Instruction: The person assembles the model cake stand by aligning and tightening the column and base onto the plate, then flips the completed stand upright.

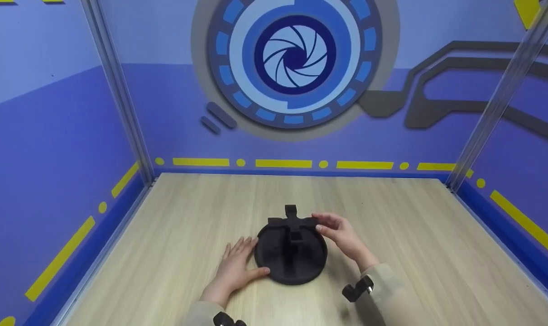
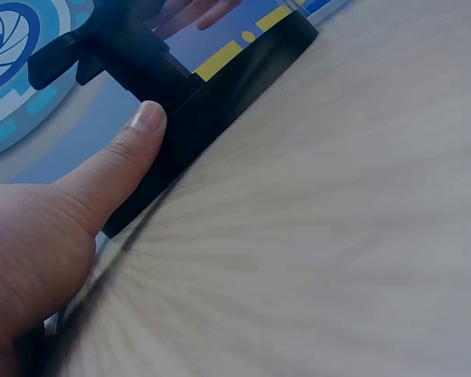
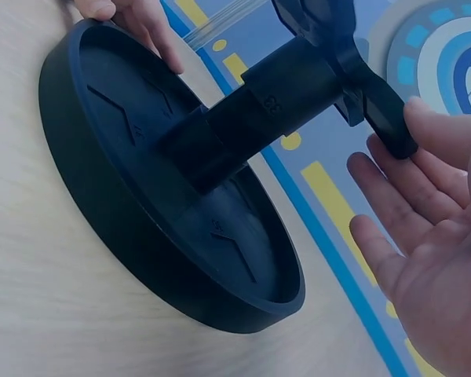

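Note:
A black round base (image 1: 292,271) with a raised rim lies on the wooden table. From its middle rises a thick black post (image 3: 220,141), topped by a black four-armed cross piece (image 1: 293,222). My left hand (image 1: 235,271) lies against the left side of the base, fingers straight and spread, the thumb (image 2: 133,141) touching the near rim. With thumb and fingers, my right hand (image 1: 346,237) pinches the right-hand arm of the cross piece. In the right wrist view the thumb presses one face of that arm's tip and the fingers lie on the other side.
The wooden table (image 1: 188,203) runs back to a blue printed wall (image 1: 174,113). Side walls with metal corner posts (image 1: 120,90) stand at left and right. Small black devices (image 1: 358,289) are strapped at both wrists.

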Tool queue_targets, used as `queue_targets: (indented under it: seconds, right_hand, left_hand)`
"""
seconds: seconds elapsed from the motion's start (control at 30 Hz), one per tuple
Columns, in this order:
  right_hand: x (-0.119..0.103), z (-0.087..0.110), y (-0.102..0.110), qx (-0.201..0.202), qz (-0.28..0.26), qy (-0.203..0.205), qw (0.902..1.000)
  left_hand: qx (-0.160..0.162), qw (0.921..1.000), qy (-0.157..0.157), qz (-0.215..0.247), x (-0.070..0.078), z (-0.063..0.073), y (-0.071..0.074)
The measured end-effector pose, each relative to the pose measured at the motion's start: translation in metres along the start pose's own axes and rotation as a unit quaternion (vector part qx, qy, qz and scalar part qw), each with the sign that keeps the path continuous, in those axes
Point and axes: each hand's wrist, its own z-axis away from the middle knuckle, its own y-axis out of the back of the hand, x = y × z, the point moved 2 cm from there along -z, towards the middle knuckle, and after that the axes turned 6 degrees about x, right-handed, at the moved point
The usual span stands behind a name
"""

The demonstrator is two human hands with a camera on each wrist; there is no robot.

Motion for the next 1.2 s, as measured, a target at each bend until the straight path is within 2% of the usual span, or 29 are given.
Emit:
queue_targets:
  seconds: [0.4, 0.87, 1.2]
  right_hand:
    - [-0.008, 0.009, 0.001, -0.024, 0.045, -0.021, 0.9985]
    - [-0.012, 0.019, -0.011, -0.02, 0.063, -0.02, 0.9976]
    - [-0.018, 0.028, -0.025, 0.015, 0.096, 0.001, 0.9953]
  left_hand:
    - [-0.004, 0.9999, 0.005, 0.008, 0.001, 0.0, 0.001]
    - [0.003, 0.9999, -0.009, 0.003, 0.002, 0.001, 0.001]
    - [0.007, 0.9999, -0.01, 0.0, 0.002, 0.001, 0.001]
